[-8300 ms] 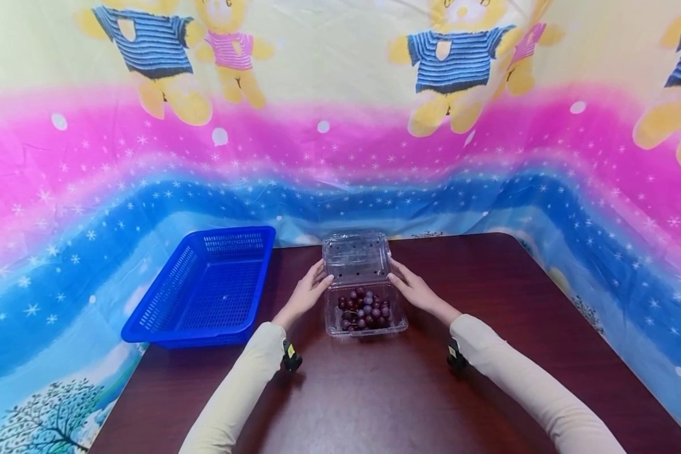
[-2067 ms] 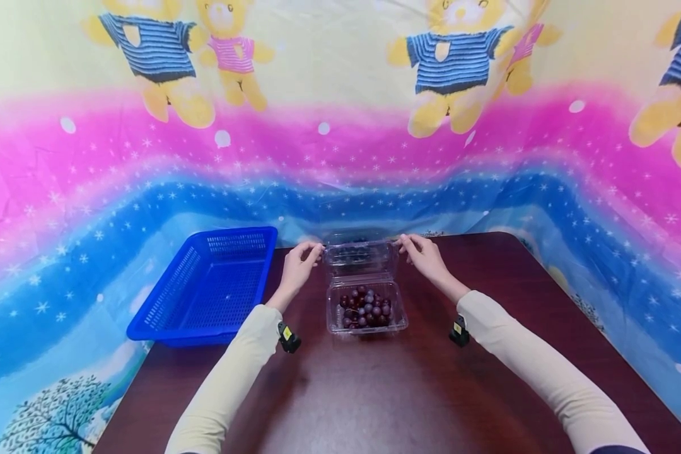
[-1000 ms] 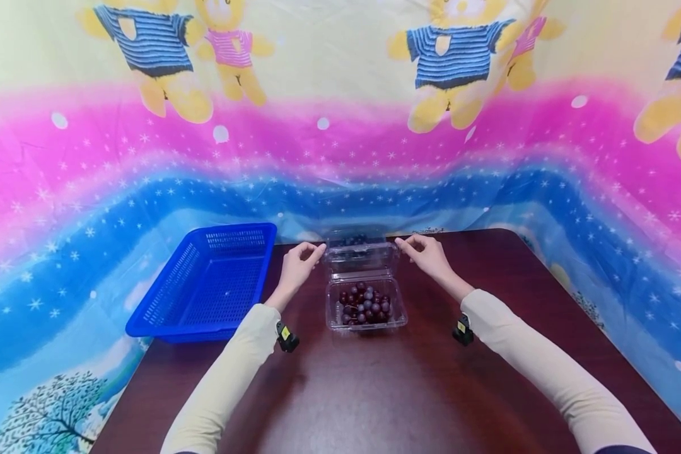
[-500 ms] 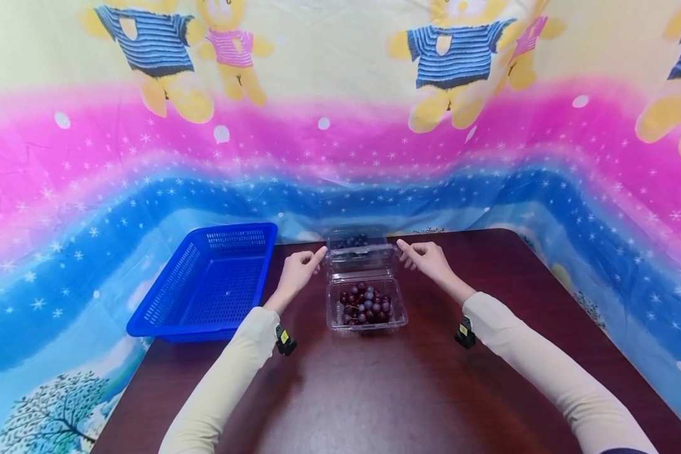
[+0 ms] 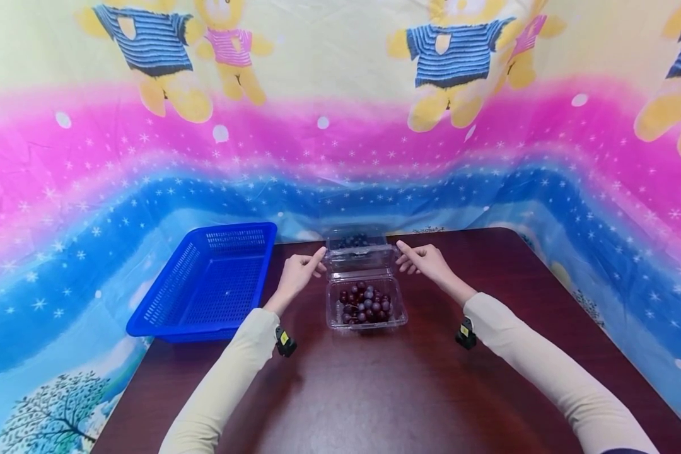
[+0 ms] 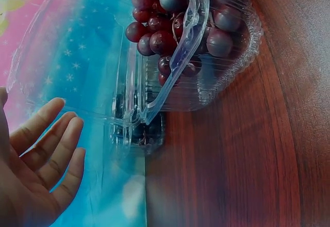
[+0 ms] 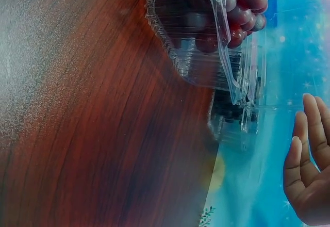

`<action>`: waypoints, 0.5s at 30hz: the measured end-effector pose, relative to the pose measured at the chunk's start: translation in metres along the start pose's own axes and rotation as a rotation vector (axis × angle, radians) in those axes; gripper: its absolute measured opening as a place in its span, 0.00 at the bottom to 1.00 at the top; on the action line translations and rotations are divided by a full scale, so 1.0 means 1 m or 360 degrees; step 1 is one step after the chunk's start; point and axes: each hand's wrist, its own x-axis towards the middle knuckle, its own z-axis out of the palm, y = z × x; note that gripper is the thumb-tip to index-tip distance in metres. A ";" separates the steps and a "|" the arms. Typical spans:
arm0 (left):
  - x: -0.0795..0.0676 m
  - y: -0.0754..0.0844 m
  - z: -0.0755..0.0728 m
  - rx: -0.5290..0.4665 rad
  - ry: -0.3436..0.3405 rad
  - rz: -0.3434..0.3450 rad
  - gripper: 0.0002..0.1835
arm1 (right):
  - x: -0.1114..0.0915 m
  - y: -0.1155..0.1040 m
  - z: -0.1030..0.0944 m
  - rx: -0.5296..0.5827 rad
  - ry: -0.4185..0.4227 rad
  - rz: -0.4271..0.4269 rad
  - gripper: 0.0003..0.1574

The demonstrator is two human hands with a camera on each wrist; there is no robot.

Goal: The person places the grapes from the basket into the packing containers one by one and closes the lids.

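A clear plastic clamshell box [image 5: 394, 318] stands mid-table with red grapes [image 5: 366, 304] in it. Its lid [image 5: 369, 263] is raised at the far side. My left hand [image 5: 299, 274] is beside the lid's left edge, thumb pointing at it; the left wrist view shows loosely extended fingers [image 6: 64, 142] by the clear plastic. On the opposite side my right hand [image 5: 428, 260] has its thumb near the lid's right edge, and its fingers [image 7: 314, 129] are extended too. Neither hand grips anything. Whether the thumbs touch the lid cannot be told.
Behind the lid stands a second clear box [image 5: 379, 234] with small dark fruit [image 5: 353, 240]. To the left is a blue plastic basket [image 5: 195, 328] with slotted sides. A patterned cloth [image 5: 323, 164] surrounds the brown table [image 5: 363, 391] behind.
Since the earliest frame, both hands have moved farther back and the lid's angle has changed, showing the rear box. My fingers, pinched near the lid's edges 2.1 s ago, have loosened and spread.
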 end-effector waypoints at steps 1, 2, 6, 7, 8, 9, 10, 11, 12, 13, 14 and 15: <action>0.000 0.000 0.000 0.0000 0.0002 -0.0001 0.37 | 0.000 0.000 0.000 0.0009 0.0002 0.0007 0.44; 0.000 0.000 0.000 0.0000 0.0004 -0.0001 0.37 | 0.000 0.001 0.000 0.0015 0.0002 0.0009 0.44; -0.001 -0.001 0.000 -0.0015 0.0018 0.0001 0.37 | 0.000 0.002 0.001 0.0041 -0.0005 0.0010 0.44; -0.001 -0.001 0.000 -0.0024 0.0023 0.0000 0.36 | 0.000 0.002 0.001 0.0048 -0.0010 0.0005 0.44; -0.001 -0.001 0.000 -0.0029 0.0029 0.0001 0.36 | -0.001 0.002 0.002 0.0054 -0.0013 -0.0001 0.44; -0.001 -0.001 0.000 -0.0035 0.0034 0.0000 0.36 | -0.001 0.002 0.002 0.0062 -0.0015 -0.0005 0.44; -0.001 -0.001 0.000 -0.0036 0.0038 -0.0001 0.35 | -0.001 0.002 0.002 0.0069 -0.0019 -0.0009 0.44; -0.001 -0.002 -0.001 -0.0033 0.0043 0.0000 0.35 | -0.001 0.002 0.002 0.0075 -0.0019 -0.0010 0.43; -0.002 -0.002 -0.001 -0.0032 0.0045 -0.0001 0.35 | -0.002 0.002 0.002 0.0082 -0.0024 -0.0011 0.43; -0.002 -0.001 -0.001 -0.0035 0.0044 0.0001 0.35 | -0.002 0.001 0.002 0.0088 -0.0025 -0.0008 0.43; -0.002 -0.001 -0.001 -0.0036 0.0043 0.0004 0.34 | -0.002 0.001 0.001 0.0096 -0.0028 -0.0003 0.42; -0.002 -0.001 -0.002 -0.0038 0.0041 0.0007 0.35 | -0.002 0.000 0.001 0.0107 -0.0035 0.0004 0.42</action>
